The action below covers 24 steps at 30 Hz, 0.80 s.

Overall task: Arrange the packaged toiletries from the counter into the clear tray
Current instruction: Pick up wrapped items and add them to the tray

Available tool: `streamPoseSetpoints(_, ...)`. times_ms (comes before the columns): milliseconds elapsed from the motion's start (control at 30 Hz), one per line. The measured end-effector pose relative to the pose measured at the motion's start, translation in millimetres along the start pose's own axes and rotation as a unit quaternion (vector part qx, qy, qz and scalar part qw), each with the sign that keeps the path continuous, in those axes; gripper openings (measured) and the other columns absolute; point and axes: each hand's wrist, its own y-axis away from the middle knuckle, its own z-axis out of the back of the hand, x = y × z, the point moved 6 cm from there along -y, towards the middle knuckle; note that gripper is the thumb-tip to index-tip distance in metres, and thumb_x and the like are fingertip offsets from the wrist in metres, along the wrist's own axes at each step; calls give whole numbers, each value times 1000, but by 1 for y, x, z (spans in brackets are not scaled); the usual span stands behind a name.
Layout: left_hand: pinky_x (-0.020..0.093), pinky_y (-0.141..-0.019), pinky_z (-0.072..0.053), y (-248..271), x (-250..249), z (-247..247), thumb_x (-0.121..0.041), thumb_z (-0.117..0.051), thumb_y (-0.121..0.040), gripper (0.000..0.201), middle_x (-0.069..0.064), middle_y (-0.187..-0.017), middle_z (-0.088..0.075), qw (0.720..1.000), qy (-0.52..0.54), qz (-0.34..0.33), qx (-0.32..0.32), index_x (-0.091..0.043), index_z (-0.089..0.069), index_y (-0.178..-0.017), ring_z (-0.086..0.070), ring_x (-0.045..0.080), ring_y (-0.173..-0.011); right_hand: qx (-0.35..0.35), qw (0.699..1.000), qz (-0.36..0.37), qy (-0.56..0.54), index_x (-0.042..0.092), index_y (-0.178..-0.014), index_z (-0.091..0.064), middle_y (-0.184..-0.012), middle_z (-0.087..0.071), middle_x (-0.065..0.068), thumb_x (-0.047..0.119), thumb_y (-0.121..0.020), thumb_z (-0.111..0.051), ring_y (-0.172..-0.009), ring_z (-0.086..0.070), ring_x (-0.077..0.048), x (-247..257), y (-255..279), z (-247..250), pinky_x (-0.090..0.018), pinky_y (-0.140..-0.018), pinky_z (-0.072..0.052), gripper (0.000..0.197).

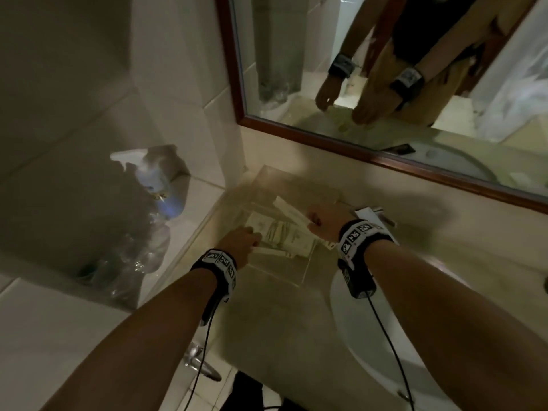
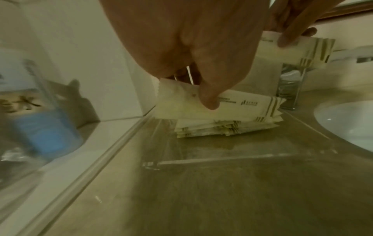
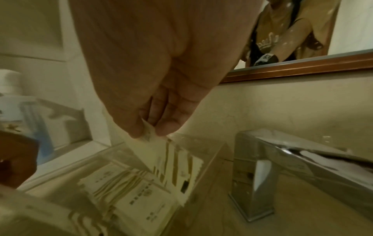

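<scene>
Over by the tiled wall a spray bottle (image 1: 154,176) stands on the ledge. Next to it the clear tray (image 2: 232,157) sits on the counter (image 1: 267,330), a stack of cream packets (image 2: 226,127) lying flat inside. The left hand (image 1: 240,243) pinches one packet (image 2: 232,103) just above the stack. The right hand (image 1: 324,221) pinches another packet (image 3: 171,161) by its top edge, hanging tilted over the tray. The chrome faucet (image 3: 282,167) stands just beside the tray, then the white basin (image 1: 379,351)
</scene>
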Motion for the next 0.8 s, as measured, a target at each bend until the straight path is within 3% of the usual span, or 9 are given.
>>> streamPoseSetpoints(100,39,-86,-42,-22,-1,-11,4,-45,-89,27,15,-117,-49,999,-2,-39,26,-7,-54,-112,-50,34,-106,-21,999,-41,2,11,-92,-58,-85,-65,-10,21,-91,-53,-75,-60,-29,-15,-2,1,-33,-66,-48,12)
streamPoseSetpoints(200,40,-99,-40,-38,-1,-27,4,-48,-89,48,17,-139,-40,992,-63,-93,56,-10,-45,-134,-44,35,-123,-26,997,-79,0,11,-85,-59,-78,-64,-9,19,-89,-57,-71,-61,-29,-24,-3,0,-34,-64,-50,8)
streamPoseSetpoints(267,40,-99,-41,-44,-2,-32,5,-48,-88,53,16,-139,-40,986,-98,-123,54,-11,-42,-139,-45,34,-123,-35,995,-92,-2,14,-86,-59,-76,-63,-7,20,-89,-57,-70,-59,-28,-26,-3,-2,-34,-63,-48,7)
streamPoseSetpoints(400,40,-89,-45,-54,-1,-40,-1,-45,-91,42,17,-125,-51,977,-131,-161,55,-10,-49,-132,-51,33,-113,-41,993,-109,-2,15,-91,-61,-75,-62,-2,21,-91,-55,-63,-54,-20,-21,-8,-6,-25,-55,-38,9)
streamPoseSetpoints(500,39,-87,-49,-61,-2,-47,-12,-50,-91,37,15,-123,-55,967,-160,-181,85,-10,-50,-127,-57,34,-109,-38,992,-114,-28,12,-92,-63,-78,-66,-6,20,-91,-55,-67,-58,-23,-16,-12,-15,-27,-57,-44,11)
streamPoseSetpoints(567,38,-88,-49,-65,-4,-52,-15,-48,-93,36,16,-124,-56,959,-186,-186,108,-9,-50,-129,-58,31,-111,-33,991,-126,-39,13,-90,-62,-76,-64,-4,20,-90,-56,-66,-58,-23,-16,-12,-25,-25,-54,-40,9)
streamPoseSetpoints(633,38,-88,-50,-69,-5,-56,-16,-49,-93,37,15,-124,-57,955,-200,-185,118,-10,-49,-130,-59,31,-112,-31,989,-138,-48,15,-86,-61,-72,-60,-1,20,-89,-56,-64,-56,-21,-18,-11,-31,-24,-52,-36,8)
streamPoseSetpoints(800,41,-87,-50,-74,-2,-61,-16,-44,-94,33,15,-122,-59,957,-192,-180,120,-10,-53,-125,-59,33,-111,-42,985,-155,-61,18,-86,-62,-75,-62,0,21,-90,-58,-66,-57,-16,-22,-6,-33,-24,-57,-41,7)
